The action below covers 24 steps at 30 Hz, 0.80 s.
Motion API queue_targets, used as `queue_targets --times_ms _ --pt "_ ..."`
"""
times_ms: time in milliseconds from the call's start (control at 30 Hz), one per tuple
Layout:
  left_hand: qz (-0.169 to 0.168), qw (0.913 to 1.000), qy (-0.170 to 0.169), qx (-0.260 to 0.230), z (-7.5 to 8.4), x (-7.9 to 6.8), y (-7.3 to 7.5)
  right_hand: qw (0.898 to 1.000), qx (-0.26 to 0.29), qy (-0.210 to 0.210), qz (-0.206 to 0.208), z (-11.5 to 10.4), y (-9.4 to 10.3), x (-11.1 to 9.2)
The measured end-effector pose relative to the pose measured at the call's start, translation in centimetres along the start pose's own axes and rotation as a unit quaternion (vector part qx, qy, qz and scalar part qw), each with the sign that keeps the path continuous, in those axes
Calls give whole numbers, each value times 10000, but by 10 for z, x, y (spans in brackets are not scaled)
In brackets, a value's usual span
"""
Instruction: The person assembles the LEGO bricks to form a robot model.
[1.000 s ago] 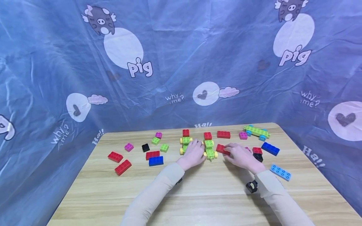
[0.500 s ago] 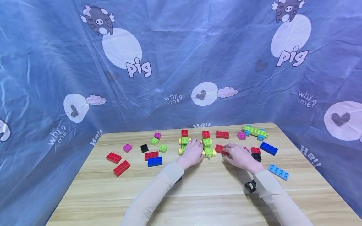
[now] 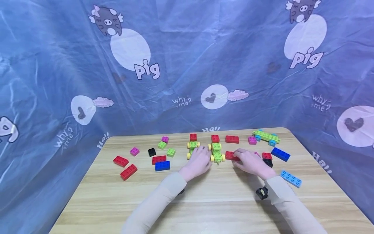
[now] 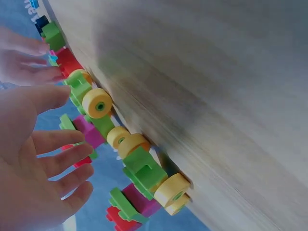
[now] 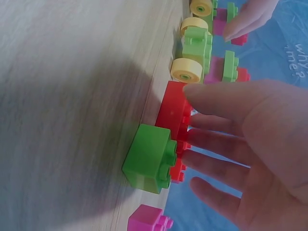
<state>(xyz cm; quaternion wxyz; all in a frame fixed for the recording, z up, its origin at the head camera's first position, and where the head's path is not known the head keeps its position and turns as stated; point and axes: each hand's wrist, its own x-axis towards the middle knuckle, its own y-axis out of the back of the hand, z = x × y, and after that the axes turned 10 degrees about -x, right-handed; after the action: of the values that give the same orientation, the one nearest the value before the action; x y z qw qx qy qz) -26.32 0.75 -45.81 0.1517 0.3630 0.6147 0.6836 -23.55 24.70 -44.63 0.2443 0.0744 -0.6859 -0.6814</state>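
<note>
Two lime-green toy cars with yellow wheels stand side by side in the head view, the left car (image 3: 193, 145) partly hidden by my left hand (image 3: 197, 164). That hand hovers between it and the right car (image 3: 217, 156), its fingers loosely spread and holding nothing in the left wrist view. Magenta, green and red bricks show beyond the car bases. My right hand (image 3: 252, 163) is at a red brick (image 5: 172, 110) right of the cars; the thumb touches the end near the wheel, and the other fingers lie relaxed along the studded side. A green brick (image 5: 149, 156) sits beside the red one.
Several loose bricks lie at the left, among them a blue brick (image 3: 162, 165) and a black brick (image 3: 151, 151). On the right are a light-blue brick (image 3: 291, 178), a dark-blue brick (image 3: 280, 154) and a green car with blue wheels (image 3: 266, 136). A curtain (image 3: 175, 65) hangs behind the table.
The red brick by my right hand has turned slightly and lies straighter across the table. My left hand stays nearly in place, a touch lower beside the right car. The head view shifts slightly.
</note>
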Motion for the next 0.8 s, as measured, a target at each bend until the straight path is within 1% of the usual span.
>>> queue_targets --times_ms 100,233,367,433,600,700,800 --pt "26 9999 -62 -104 1 -8 3 9998 -50 157 86 0 0 -1" --pt "127 9994 -166 -262 3 -18 10 9994 -165 314 58 0 0 -1" --pt "239 9989 -295 -276 4 -29 13 9991 -193 372 27 2 1 -1" --pt "235 9987 -342 -281 5 -35 15 9991 -165 378 23 3 2 -2" --pt "41 9983 -340 -464 8 -46 17 9993 -55 381 18 3 3 -3" --pt "-140 9963 -273 -799 9 -51 19 9993 15 381 62 2 3 -4" --pt "-310 9916 -235 -1235 10 -55 22 9991 90 417 84 1 2 -3"
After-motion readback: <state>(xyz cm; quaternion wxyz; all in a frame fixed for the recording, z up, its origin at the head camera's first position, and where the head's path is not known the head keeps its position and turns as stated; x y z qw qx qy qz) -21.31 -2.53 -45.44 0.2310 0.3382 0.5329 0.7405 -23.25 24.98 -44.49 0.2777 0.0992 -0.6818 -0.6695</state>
